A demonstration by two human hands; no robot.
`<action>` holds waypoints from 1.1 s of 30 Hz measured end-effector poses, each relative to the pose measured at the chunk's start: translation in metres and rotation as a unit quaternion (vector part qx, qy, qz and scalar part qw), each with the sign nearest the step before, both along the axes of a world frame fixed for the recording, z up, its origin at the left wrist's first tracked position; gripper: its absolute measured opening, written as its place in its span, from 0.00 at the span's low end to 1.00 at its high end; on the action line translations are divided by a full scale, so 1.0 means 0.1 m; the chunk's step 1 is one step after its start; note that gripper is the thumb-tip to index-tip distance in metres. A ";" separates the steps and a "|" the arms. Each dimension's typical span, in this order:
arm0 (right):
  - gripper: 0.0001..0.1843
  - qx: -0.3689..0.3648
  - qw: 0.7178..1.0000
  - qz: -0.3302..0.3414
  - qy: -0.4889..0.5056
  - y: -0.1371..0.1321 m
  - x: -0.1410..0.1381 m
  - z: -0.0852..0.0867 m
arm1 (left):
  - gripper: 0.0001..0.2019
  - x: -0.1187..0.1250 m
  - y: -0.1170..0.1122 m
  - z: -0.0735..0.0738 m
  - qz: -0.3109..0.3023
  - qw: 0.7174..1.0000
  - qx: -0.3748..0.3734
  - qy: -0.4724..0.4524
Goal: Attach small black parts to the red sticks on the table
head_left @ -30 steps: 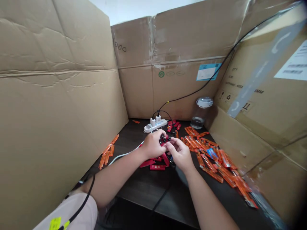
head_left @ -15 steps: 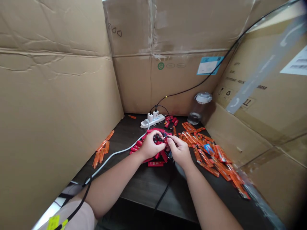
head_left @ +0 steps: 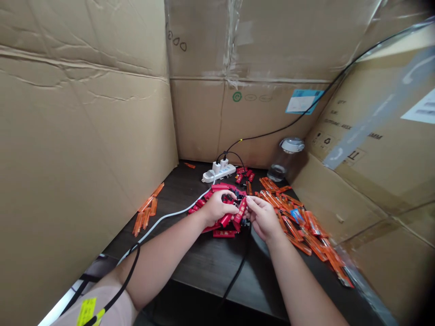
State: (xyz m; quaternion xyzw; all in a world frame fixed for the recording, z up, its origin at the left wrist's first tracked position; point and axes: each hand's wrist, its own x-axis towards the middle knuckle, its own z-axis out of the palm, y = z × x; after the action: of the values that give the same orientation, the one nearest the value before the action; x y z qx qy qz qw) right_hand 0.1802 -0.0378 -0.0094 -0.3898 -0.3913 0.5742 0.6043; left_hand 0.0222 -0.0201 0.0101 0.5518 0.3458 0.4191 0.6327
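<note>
Since the earlier view, a red stick [head_left: 240, 210] has come up between the hands, and more red pieces show around them. Cardboard walls [head_left: 84, 113] box in the dark surface [head_left: 207, 262]. Orange sticks [head_left: 302, 226] spread right of the hands, a smaller orange bunch [head_left: 146, 210] lies left, and a power strip [head_left: 219, 173] and jar [head_left: 284, 158] stand beyond. The left hand [head_left: 217, 208] curls over small black parts [head_left: 231, 198], its grip partly hidden; the right hand [head_left: 263, 219] narrows at the stick. A slip could drop it into the red heap [head_left: 223, 233] just below.
</note>
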 end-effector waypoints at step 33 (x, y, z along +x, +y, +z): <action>0.18 0.047 0.984 -0.047 -0.167 -0.04 -0.06 -0.01 | 0.29 0.00 -0.02 0.05 0.021 0.999 0.037 -0.025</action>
State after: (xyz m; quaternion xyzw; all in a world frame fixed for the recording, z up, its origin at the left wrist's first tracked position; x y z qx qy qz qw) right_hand 0.1741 -0.0417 -0.0099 -0.4693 -0.4943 0.4536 0.5742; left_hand 0.0219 -0.0224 0.0153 0.5564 0.3258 0.4585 0.6116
